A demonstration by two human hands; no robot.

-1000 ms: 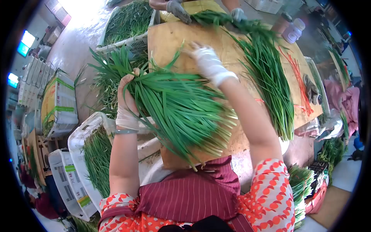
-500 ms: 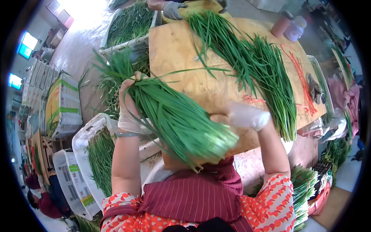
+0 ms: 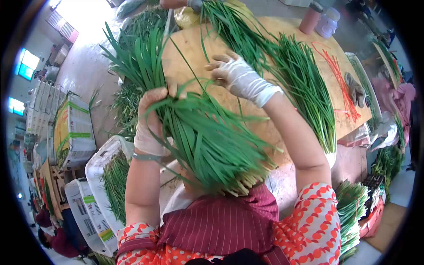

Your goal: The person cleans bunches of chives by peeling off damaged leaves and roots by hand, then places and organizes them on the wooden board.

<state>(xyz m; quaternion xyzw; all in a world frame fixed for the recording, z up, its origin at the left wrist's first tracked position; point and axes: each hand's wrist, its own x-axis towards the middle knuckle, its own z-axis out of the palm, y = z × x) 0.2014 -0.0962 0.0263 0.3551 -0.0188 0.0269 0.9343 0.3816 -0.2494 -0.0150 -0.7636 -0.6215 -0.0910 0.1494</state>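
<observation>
A thick bunch of garlic chives is gripped near its leafy end by my gloved left hand. Its leaf tips fan out past the fingers to the upper left, and the pale cut ends hang over the near edge by the apron. My right hand, in a white glove with tan fingertips, is lifted over the wooden board. Its fingers are spread and hold nothing. To its right lies another long pile of garlic chives, overlapping more chives at the far side.
Red ties and a grey glove lie at the board's right. A pink bottle and a pale jar stand behind. Another person's gloved hand shows at the far edge. A white crate of chives sits left.
My right hand has risen from the cut ends to above the bunch, its fingers spreading. The bunch has swung lower toward the apron, still in my left hand. The other person's hand has drawn back.
</observation>
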